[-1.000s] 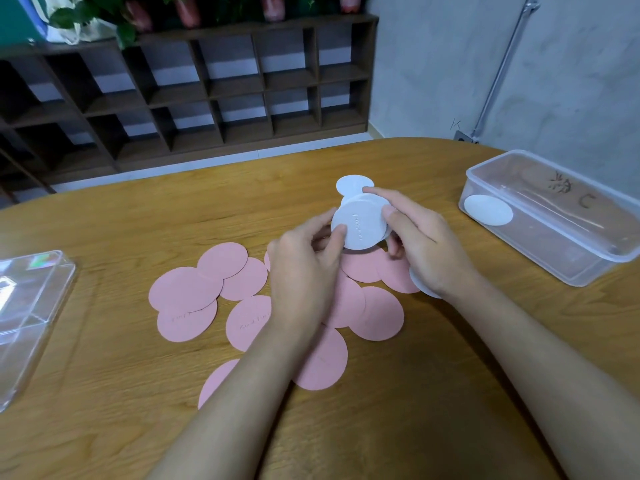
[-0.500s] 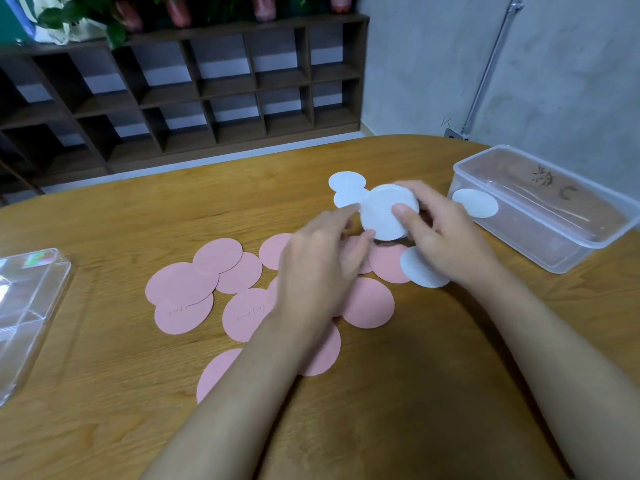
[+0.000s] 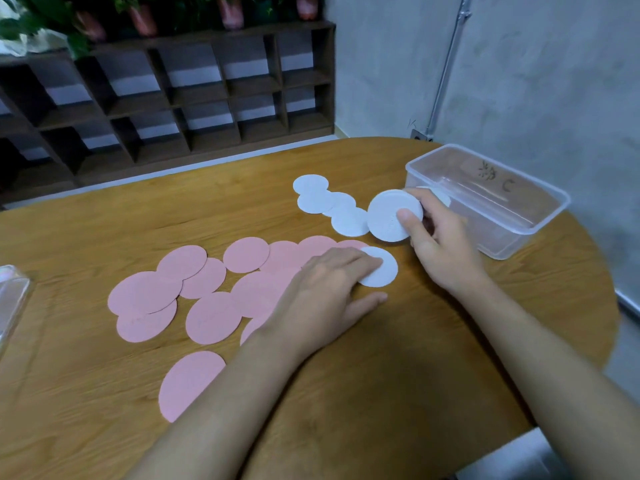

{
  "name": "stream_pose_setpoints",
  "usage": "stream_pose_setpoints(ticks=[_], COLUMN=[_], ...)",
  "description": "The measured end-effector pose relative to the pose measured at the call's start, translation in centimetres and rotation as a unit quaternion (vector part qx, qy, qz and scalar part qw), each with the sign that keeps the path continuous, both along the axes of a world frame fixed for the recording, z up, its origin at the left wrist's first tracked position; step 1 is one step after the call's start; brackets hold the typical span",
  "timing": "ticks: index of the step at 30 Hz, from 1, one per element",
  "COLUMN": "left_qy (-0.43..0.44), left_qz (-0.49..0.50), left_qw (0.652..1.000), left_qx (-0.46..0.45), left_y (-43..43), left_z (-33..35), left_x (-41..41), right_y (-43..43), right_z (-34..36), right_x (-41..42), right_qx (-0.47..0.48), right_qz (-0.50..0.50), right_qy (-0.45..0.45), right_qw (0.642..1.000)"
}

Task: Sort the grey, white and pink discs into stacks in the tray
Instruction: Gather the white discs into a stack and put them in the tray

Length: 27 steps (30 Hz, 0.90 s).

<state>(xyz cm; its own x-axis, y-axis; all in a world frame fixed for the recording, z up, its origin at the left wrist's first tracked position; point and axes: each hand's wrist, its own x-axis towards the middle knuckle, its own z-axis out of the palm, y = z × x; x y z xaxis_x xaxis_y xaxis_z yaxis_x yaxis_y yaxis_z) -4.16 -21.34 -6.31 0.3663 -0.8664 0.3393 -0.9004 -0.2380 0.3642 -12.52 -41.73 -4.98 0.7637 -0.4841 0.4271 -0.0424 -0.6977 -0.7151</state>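
Light, thin and likely stiff, the white stack [image 3: 388,220] at 2 o'clock is pinched across its faces by the right hand [image 3: 441,247], while the left hand [image 3: 325,292] pins 1 loose disc [image 3: 384,271] under flat fingers.

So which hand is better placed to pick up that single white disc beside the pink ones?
The left hand: its fingers rest on the lone round white disc, while the right hand grips a stack of white discs beside the clear plastic tray.

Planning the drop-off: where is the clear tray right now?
Head view: the clear tray sits at the table's far right, just behind the right hand holding white discs.
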Motion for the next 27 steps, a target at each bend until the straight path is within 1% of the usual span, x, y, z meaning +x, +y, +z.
stream_pose_setpoints(ticks=[3,6,12,17,19,21,24,27], left_qy=[0.011,0.008,-0.027,-0.027,0.022,0.092,0.159,0.215], left_qz=[0.038,0.049,0.037,0.088,0.105,0.116,0.151,0.185], left_qw=[0.999,0.998,0.995,0.987,0.983,0.975,0.954,0.934], left_qx=[-0.033,-0.042,-0.085,-0.130,-0.147,-0.165,-0.206,-0.219], left_y=[-0.3,-0.2,0.2,0.1,0.0,0.1,0.2,0.1], left_z=[-0.1,-0.1,0.3,0.9,0.5,0.5,1.1,1.2], left_x=[0.2,0.2,0.0,-0.1,0.0,0.1,0.2,0.5], right_y=[0.1,0.5,0.8,1.2,1.2,1.2,1.2,1.3], right_z=[0.1,0.1,0.1,0.5,0.3,0.1,0.1,-0.1], right_x=[0.2,0.4,0.5,0.7,0.7,0.7,0.7,0.7], right_qx=[-0.005,-0.005,0.006,0.013,0.011,0.004,0.009,0.023], right_qz=[0.007,0.017,0.049,0.081,0.088,0.095,0.100,0.108], right_qy=[0.016,0.026,0.021,0.003,0.008,0.017,0.020,0.028], right_qw=[1.000,1.000,0.999,0.997,0.996,0.995,0.995,0.994])
